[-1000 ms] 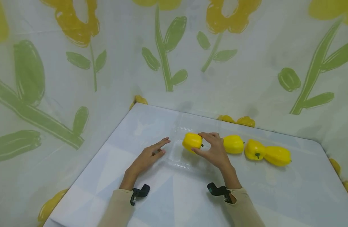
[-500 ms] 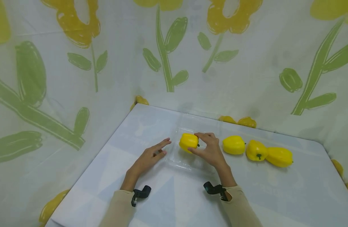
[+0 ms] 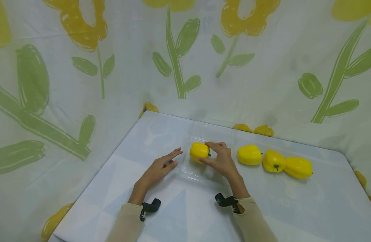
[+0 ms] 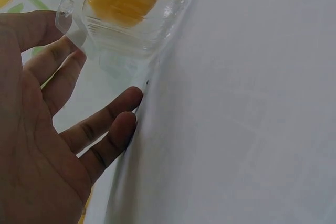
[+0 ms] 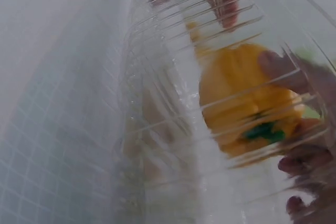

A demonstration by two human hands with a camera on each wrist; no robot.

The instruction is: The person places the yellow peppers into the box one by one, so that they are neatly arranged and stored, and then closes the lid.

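My right hand [image 3: 223, 162] pinches a yellow bell pepper [image 3: 198, 151] between thumb and fingers, its green stem toward the palm. The pepper is inside a clear plastic container [image 3: 191, 177]; in the right wrist view the pepper [image 5: 236, 90] shows through the ridged container wall [image 5: 157, 98]. Beside the container's left edge, my left hand [image 3: 155, 172] has its fingers extended. In the left wrist view, fingertips of that hand [image 4: 42, 124] lie at the container's corner [image 4: 86, 38]; whether they press it I cannot tell. Whether the pepper touches the bottom is unclear.
Three more yellow bell peppers lie in a row right of the container: one [image 3: 249, 155] apart, then two touching, the upright one [image 3: 273, 160] and the lying one [image 3: 299, 167]. A clear lid [image 3: 214, 129] seems to stand behind. A flowered curtain [image 3: 128, 67] borders the table [image 3: 173, 215].
My right hand has carried the yellow bell pepper a little left within the container, away from the other peppers. My left hand has stayed nearly still.
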